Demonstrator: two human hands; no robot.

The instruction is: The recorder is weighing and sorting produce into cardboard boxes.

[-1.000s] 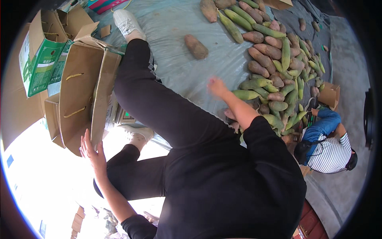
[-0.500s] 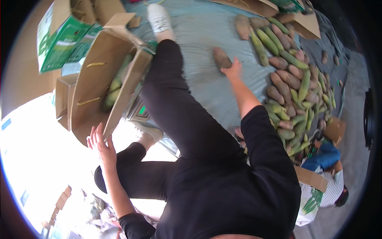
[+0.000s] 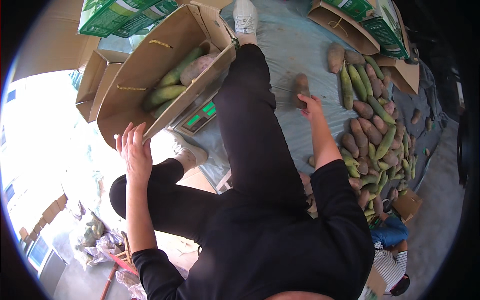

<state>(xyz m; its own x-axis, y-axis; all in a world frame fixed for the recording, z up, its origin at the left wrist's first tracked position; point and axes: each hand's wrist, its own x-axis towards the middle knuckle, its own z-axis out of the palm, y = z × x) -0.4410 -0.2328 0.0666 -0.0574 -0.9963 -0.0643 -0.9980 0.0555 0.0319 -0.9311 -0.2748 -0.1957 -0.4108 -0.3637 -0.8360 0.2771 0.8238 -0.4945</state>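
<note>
On the grey sheet (image 3: pixel 295 45) spread over the floor, we are closing our right hand (image 3: pixel 310 105) around one brown sweet potato (image 3: pixel 301 90), which is lying apart from the long pile of vegetables (image 3: pixel 372 130); the fingers are curling on its lower end, so it looks like a grasp for lifting. Our left hand (image 3: pixel 134 150) is resting with spread fingers on the edge of the open cardboard box (image 3: pixel 150 75), probably for keeping it steady, because the box is sitting tilted on a scale (image 3: pixel 197 117) with a green display. Inside the box green corn cobs (image 3: pixel 172 85) and one pale sweet potato (image 3: pixel 200 67) are already lying. Our leg in black trousers (image 3: pixel 250 125) is stretching between the box and the pile.

We cannot tell whether the sweet potato is already off the sheet. The scale is mostly hidden under the box. At the lower right another person (image 3: pixel 392 250) is cut off by the rim, and the bright area on the left is washing out the details.
</note>
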